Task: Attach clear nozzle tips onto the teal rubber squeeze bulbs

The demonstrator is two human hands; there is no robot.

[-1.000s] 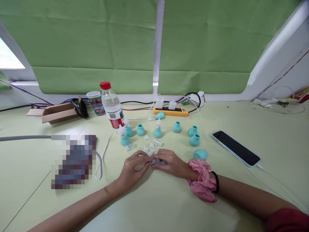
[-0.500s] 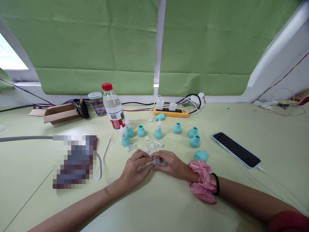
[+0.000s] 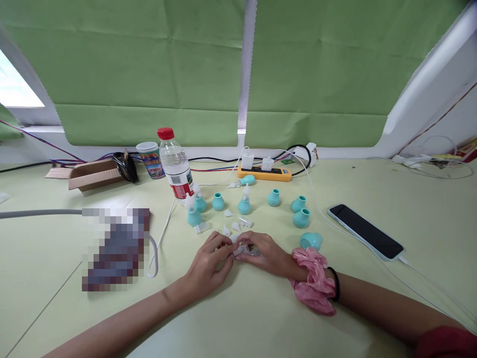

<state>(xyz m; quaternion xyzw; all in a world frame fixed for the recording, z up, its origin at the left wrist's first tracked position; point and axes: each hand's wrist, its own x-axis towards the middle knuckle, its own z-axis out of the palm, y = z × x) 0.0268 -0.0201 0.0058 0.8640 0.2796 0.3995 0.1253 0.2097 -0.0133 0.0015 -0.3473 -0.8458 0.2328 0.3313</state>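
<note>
My left hand and my right hand meet low in the middle of the head view, fingertips almost touching. Between them are small clear plastic pieces, partly hidden by the fingers. Thumb and fingers of each hand are closed on these parts; their exact shape is hard to make out. Just beyond lie white cone-shaped tips and a clear plastic tube. Farther back stand several teal squeeze bulbs, among them an open-necked bulb and one topped with a clear nozzle. A teal bulb lies beside my right wrist.
A water bottle with a red cap stands at back left, near a patterned tub and a cardboard tray. Behind the bulbs is an orange power strip. A phone on a white cable lies right.
The fingers of my left hand have shifted slightly around the small clear parts. My right hand stays almost where it was; the bulbs and loose tips have not moved.
</note>
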